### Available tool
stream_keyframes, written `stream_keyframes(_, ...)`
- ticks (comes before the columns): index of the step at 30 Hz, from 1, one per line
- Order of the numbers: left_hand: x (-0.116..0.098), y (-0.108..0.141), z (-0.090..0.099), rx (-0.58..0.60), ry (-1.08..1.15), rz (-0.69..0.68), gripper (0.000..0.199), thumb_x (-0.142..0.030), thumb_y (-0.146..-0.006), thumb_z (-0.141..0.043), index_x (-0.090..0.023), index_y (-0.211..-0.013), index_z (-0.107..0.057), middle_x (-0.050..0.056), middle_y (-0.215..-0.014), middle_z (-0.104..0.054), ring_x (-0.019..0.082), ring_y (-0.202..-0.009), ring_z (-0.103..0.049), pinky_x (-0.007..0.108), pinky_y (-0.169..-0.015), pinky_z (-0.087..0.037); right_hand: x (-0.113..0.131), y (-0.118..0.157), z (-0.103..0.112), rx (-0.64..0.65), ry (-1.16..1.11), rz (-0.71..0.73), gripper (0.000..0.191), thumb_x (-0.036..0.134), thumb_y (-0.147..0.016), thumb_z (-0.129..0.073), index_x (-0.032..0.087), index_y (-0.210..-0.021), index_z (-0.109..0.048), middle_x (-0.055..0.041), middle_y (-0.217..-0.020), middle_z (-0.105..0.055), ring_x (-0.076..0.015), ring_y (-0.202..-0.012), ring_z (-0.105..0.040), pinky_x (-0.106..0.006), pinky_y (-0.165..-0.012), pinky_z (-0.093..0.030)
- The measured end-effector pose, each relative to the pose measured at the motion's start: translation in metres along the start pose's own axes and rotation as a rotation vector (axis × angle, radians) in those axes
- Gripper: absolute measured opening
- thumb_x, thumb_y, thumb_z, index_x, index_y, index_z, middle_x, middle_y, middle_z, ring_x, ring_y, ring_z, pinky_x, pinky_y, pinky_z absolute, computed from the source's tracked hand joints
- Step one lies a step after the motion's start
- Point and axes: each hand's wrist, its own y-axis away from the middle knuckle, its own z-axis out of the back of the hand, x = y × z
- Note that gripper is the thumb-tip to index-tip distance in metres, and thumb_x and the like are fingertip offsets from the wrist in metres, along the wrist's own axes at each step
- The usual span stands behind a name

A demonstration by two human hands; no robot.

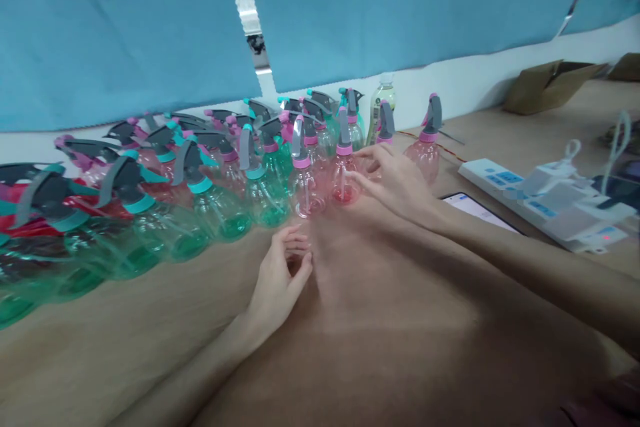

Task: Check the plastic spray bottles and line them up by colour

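Observation:
A pink spray bottle (343, 177) with a pink collar and grey trigger stands upright at the front of the group. My right hand (395, 177) is beside it, thumb and fingers apart, with the thumb tip at or very near its side. Behind that hand rises another spray bottle (386, 121), its body mostly hidden. My left hand (283, 273) hovers over the table, loosely curled with thumb and fingers apart and holding nothing. Closest to it are a clear-pink spray bottle (307, 195) and a green spray bottle (267, 197).
Rows of green and pink spray bottles (220, 210) fill the left side. One pink spray bottle (427, 153) stands apart at right. A drink bottle (384, 97), phone (480, 211), power strip (510, 190) with white plugs and cardboard box (543, 90) are also there.

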Motion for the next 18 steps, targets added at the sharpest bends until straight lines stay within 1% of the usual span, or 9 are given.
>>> stream_keyframes(2, 0.0, -0.001, 0.0, -0.006, 0.004, 0.003, 0.037, -0.02, -0.086, -0.052, -0.021, -0.12, -0.037, 0.006, -0.104, -0.056, 0.016, -0.095, -0.062, 0.035, -0.083, -0.052, -0.009, -0.002, 0.005, -0.017, 0.008, -0.05, 0.036, 0.042, -0.085, -0.055, 0.017, -0.111, -0.058, -0.0109, -0.104, -0.065, -0.0266, -0.087, -0.063, -0.044, -0.078, -0.048)
stream_keyframes(4, 0.0, -0.001, 0.0, -0.004, 0.006, 0.006, 0.037, -0.021, -0.086, -0.052, -0.021, -0.12, -0.038, 0.006, -0.104, -0.056, 0.016, -0.095, -0.062, 0.035, -0.083, -0.052, -0.015, -0.007, 0.004, -0.021, -0.005, -0.091, 0.042, 0.044, -0.083, -0.056, 0.016, -0.115, -0.057, -0.0124, -0.109, -0.065, -0.028, -0.09, -0.063, -0.046, -0.081, -0.047)
stream_keyframes(8, 0.0, -0.002, 0.0, -0.01, -0.002, 0.018, 0.036, -0.021, -0.086, -0.052, -0.022, -0.12, -0.038, 0.006, -0.104, -0.057, 0.016, -0.095, -0.061, 0.035, -0.084, -0.052, -0.017, -0.019, -0.012, -0.012, -0.073, -0.153, 0.053, 0.046, -0.081, -0.057, 0.014, -0.123, -0.052, -0.0155, -0.124, -0.06, -0.0322, -0.111, -0.057, -0.048, -0.091, -0.044)
stream_keyframes(11, -0.001, -0.003, 0.0, -0.034, -0.023, 0.032, 0.036, -0.021, -0.086, -0.052, -0.021, -0.119, -0.039, 0.006, -0.103, -0.058, 0.016, -0.095, -0.061, 0.035, -0.085, -0.051, -0.015, -0.028, -0.027, 0.011, -0.115, -0.216, 0.064, 0.047, -0.079, -0.06, 0.011, -0.13, -0.046, -0.0193, -0.129, -0.056, -0.0346, -0.116, -0.053, -0.048, -0.092, -0.042)
stream_keyframes(14, -0.001, -0.003, 0.002, -0.03, -0.05, 0.046, 0.034, -0.022, -0.086, -0.052, -0.02, -0.118, -0.04, 0.006, -0.103, -0.059, 0.017, -0.094, -0.062, 0.036, -0.084, -0.051, -0.013, -0.034, -0.038, 0.044, -0.103, -0.272, 0.072, 0.049, -0.076, -0.063, 0.007, -0.131, -0.043, -0.0231, -0.125, -0.057, -0.0368, -0.115, -0.054, -0.048, -0.091, -0.043)
stream_keyframes(16, -0.002, -0.003, 0.003, 0.006, -0.082, 0.049, 0.029, -0.023, -0.086, -0.052, -0.02, -0.113, -0.044, 0.006, -0.102, -0.06, 0.017, -0.093, -0.063, 0.036, -0.084, -0.052, -0.012, -0.036, -0.042, 0.073, -0.081, -0.289, 0.067, 0.05, -0.077, -0.062, 0.006, -0.125, -0.048, -0.0229, -0.116, -0.062, -0.0367, -0.108, -0.058, -0.047, -0.086, -0.044)
stream_keyframes(18, -0.003, -0.005, 0.003, 0.066, -0.15, 0.033, 0.023, -0.023, -0.086, -0.051, -0.02, -0.108, -0.048, 0.006, -0.101, -0.061, 0.018, -0.093, -0.063, 0.037, -0.084, -0.052, -0.011, -0.037, -0.044, 0.095, -0.052, -0.286, 0.056, 0.052, -0.079, -0.059, 0.008, -0.114, -0.055, -0.0213, -0.107, -0.065, -0.0354, -0.1, -0.061, -0.046, -0.081, -0.046)
